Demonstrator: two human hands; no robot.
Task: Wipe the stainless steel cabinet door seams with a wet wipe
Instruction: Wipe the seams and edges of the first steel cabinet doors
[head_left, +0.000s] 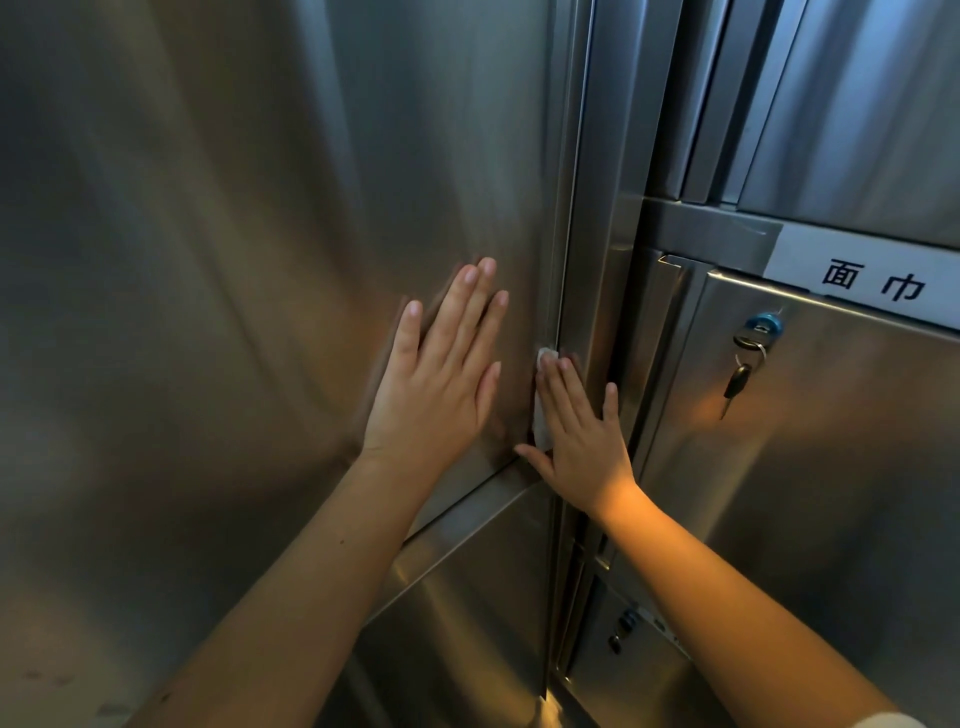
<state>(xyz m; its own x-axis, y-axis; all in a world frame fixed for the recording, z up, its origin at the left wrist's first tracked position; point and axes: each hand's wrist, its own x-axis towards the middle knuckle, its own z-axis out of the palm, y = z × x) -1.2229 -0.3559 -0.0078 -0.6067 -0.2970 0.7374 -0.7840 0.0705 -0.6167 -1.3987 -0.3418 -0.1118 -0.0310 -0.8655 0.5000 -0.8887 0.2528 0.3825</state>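
Wet wipe (542, 415) is pressed on the tall door seam (562, 234) under straight fingers of right hand (579, 436), left hand (441, 374) flat, fingers straight, on left door (249, 208); prob. midway, seam above & below left to do.

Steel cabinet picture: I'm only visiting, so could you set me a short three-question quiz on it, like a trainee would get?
1. True or false: the left hand holds the wipe.
2. What hangs from the blue lock? A) keys B) a towel C) a glove
3. Fill in: the right hand presses the wipe against the upright ____ beside the big door.
Key: 1 false, the left hand lies flat on the big door; 2 A; 3 seam.
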